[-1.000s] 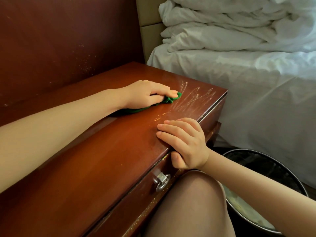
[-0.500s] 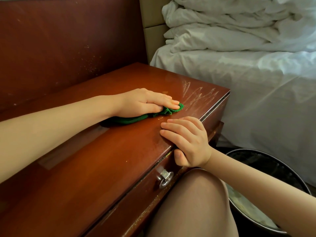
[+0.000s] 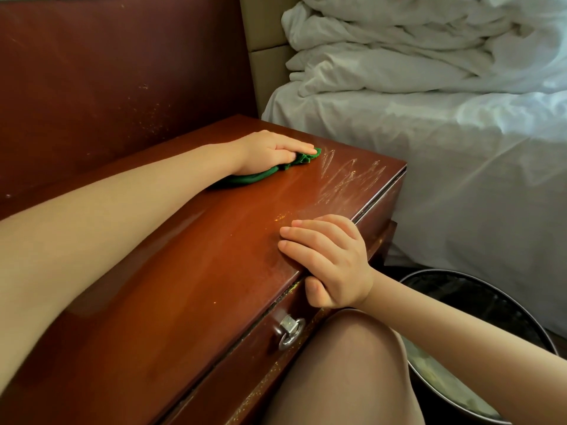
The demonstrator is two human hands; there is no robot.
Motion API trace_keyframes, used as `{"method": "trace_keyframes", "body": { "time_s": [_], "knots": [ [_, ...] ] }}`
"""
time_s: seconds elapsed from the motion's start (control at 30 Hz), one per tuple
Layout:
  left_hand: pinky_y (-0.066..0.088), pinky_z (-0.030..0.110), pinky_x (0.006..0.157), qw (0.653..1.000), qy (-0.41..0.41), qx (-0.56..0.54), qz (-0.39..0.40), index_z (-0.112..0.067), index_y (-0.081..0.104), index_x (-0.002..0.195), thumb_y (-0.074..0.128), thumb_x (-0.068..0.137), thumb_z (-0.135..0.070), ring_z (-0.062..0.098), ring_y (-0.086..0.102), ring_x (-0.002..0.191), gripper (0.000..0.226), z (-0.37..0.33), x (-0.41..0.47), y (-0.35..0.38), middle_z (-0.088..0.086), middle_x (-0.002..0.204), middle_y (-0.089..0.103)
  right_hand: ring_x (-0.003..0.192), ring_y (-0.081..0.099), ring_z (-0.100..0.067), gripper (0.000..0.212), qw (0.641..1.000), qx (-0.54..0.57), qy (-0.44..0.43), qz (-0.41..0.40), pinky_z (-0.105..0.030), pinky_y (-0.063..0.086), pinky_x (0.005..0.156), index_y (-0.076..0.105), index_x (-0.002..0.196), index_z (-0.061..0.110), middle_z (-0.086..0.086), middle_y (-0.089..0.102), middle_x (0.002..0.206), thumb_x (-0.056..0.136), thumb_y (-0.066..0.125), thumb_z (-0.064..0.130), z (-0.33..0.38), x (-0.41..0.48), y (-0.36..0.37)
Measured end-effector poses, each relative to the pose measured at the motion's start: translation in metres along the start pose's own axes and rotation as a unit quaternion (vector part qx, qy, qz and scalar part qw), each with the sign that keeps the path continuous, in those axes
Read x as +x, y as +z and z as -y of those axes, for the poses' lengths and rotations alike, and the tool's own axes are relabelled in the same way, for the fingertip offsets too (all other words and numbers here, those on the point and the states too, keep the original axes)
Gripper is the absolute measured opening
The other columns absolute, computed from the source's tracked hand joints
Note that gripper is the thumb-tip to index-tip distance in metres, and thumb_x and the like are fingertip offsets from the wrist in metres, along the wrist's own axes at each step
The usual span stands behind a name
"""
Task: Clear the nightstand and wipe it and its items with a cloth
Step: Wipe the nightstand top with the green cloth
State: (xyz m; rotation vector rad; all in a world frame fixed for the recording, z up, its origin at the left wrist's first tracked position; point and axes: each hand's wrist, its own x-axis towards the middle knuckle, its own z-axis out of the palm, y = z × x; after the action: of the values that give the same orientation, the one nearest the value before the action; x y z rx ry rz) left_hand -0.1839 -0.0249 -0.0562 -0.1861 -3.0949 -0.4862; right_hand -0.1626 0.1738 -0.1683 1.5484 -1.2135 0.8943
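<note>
Cloth (image 3: 248, 178) sits under my flat, straight-fingered left grip (image 3: 270, 151) to wipe the worktop (image 3: 190, 271); my right grip (image 3: 331, 259) clasps its near edge, likely to brace.

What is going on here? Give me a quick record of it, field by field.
activity: wiping the nightstand top
left hand: presses green cloth flat on nightstand
right hand: grips the nightstand's front edge, thumb below the lip
surface: pale streaks near the far corner, past the cloth
front: silver drawer knob
beside: white bed; dark bin on the floor
</note>
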Motion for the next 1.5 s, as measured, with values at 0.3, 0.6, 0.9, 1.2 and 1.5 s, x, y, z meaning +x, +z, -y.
{"method": "trace_keyframes", "body": {
  "time_s": [0.3,0.6,0.9,1.2,1.5],
  "knots": [
    [0.032,0.023,0.088,0.991,-0.121,0.041,-0.050,-0.031,0.051,0.134,0.034,0.099,-0.016,0.016,0.047,0.118,0.042,-0.005,0.053,0.000,0.001,0.132,0.056,0.097,0.062,-0.021,0.045,1.000,0.000,0.001,-0.012,-0.033,0.045,0.084,0.057,0.107,0.012,-0.009,0.072,0.099,0.098,0.018,0.032,0.000,-0.001,0.002],
    [0.028,0.033,0.103,0.988,-0.130,0.080,-0.039,-0.033,0.048,0.135,0.032,0.099,-0.019,0.024,0.038,0.131,0.042,-0.002,0.065,-0.001,0.000,0.140,0.049,0.098,0.062,-0.021,0.046,1.000,0.001,0.000,-0.009,-0.032,0.045,0.085,0.058,0.107,0.012,-0.008,0.072,0.100,0.098,0.018,0.032,-0.001,-0.002,0.002],
    [0.028,0.031,0.099,0.991,-0.102,0.078,-0.042,-0.039,0.048,0.134,0.033,0.100,-0.022,0.019,0.044,0.126,0.041,-0.006,0.057,0.003,-0.004,0.133,0.055,0.097,0.063,-0.020,0.046,1.000,0.004,0.000,-0.007,-0.031,0.046,0.083,0.059,0.107,0.012,-0.008,0.072,0.099,0.098,0.018,0.033,-0.002,-0.002,0.001],
    [0.022,0.016,0.099,0.999,-0.028,0.040,-0.003,-0.038,0.047,0.135,0.038,0.101,-0.019,0.005,0.036,0.132,0.040,-0.015,0.033,0.003,-0.019,0.144,0.040,0.097,0.063,-0.020,0.046,1.000,0.003,0.002,-0.006,-0.031,0.045,0.083,0.058,0.107,0.012,-0.008,0.072,0.099,0.098,0.018,0.033,0.000,-0.001,0.001],
    [0.017,0.016,0.106,0.997,0.058,0.042,0.026,-0.040,0.046,0.134,0.044,0.099,-0.017,-0.002,0.028,0.135,0.042,-0.024,-0.014,0.005,-0.026,0.140,0.038,0.098,0.062,-0.020,0.045,1.000,0.003,0.004,0.001,-0.033,0.046,0.084,0.057,0.108,0.011,-0.009,0.072,0.099,0.098,0.019,0.032,0.000,-0.001,0.000]
  ]
}}
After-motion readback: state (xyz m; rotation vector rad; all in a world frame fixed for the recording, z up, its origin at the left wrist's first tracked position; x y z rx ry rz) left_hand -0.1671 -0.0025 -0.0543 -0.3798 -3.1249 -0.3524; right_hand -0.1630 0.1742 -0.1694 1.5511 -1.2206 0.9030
